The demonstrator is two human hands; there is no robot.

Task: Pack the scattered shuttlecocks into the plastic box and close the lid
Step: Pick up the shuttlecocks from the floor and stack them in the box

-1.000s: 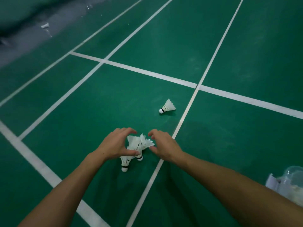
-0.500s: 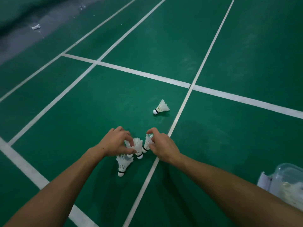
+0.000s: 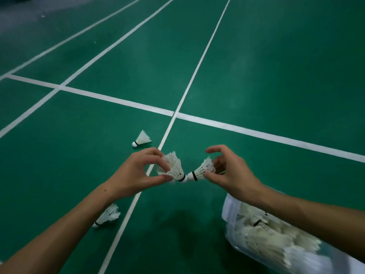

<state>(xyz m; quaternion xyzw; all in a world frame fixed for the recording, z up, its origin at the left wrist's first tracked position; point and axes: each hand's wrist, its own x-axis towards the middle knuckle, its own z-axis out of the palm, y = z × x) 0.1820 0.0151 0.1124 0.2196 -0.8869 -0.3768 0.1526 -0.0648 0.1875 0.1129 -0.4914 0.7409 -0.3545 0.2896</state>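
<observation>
Shuttlecocks in both my hands, mid-frame, cork tips nearly touching. My left hand (image 3: 138,173) pinches one shuttlecock (image 3: 174,167) by its feathers; my right hand (image 3: 227,171) pinches another (image 3: 203,169), upper fingers curled loose above it. Two strays lie on the green court (image 3: 276,76): one (image 3: 142,138) above my left hand, one (image 3: 108,215) beneath my left forearm. Plastic box (image 3: 233,232), lower right, lies crammed with shuttlecocks.

Dim, even indoor light, soft shadow on the green floor (image 3: 177,224) below the arms, wide-angle bending of court lines, blurred lower-right corner
</observation>
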